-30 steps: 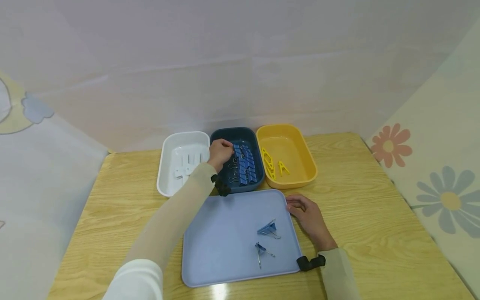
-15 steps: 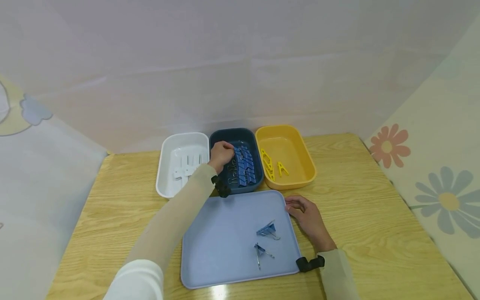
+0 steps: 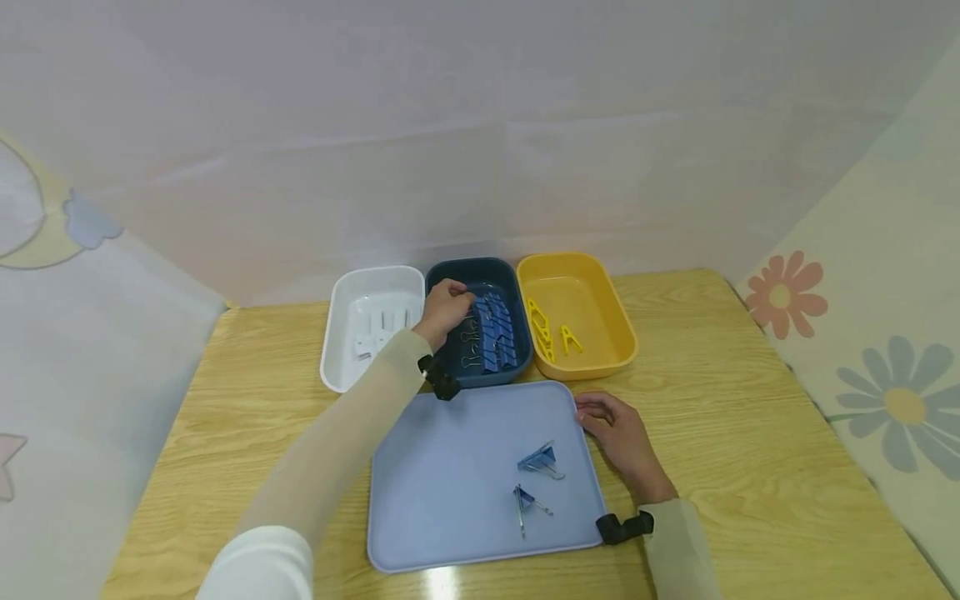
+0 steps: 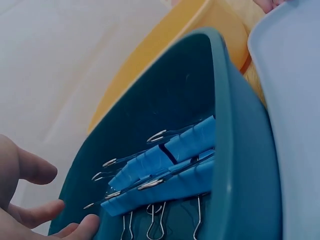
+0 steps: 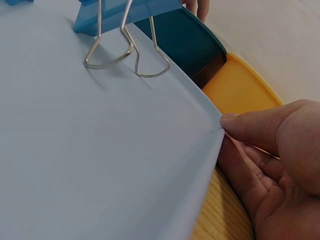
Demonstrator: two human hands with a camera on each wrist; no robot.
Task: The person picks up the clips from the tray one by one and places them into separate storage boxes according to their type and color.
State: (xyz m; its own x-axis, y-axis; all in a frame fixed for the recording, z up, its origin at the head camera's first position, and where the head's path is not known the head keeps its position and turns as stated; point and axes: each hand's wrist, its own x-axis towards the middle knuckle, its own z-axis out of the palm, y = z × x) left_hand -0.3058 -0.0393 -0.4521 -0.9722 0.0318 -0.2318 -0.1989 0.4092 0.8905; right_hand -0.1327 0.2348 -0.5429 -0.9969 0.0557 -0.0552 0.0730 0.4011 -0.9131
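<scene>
My left hand [image 3: 444, 313] is over the left part of the dark teal bin [image 4: 225, 125]. In the left wrist view its fingers [image 4: 37, 215] are loosely bent and apart, holding nothing. The fingertips lie close to the end of two rows of blue binder clips [image 4: 165, 175] with wire handles. My right hand [image 3: 618, 437] pinches the right rim of the pale blue tray [image 3: 450, 483] near its far corner, thumb on top and fingers below. Two blue binder clips [image 3: 540, 458] stand on the tray's right half.
Left of the teal bin is a white bin [image 3: 345, 292] with several white clips [image 3: 371, 342], partly behind the left forearm. A yellow bin [image 3: 600, 308] with yellow clothespins [image 3: 567, 339] adjoins it on the right. Pale walls enclose the wooden table [image 3: 750, 433].
The head view has shifted slightly. My left hand stays over the teal bin, its fingers a little more extended than half a second ago. The right hand keeps its grip on the tray.
</scene>
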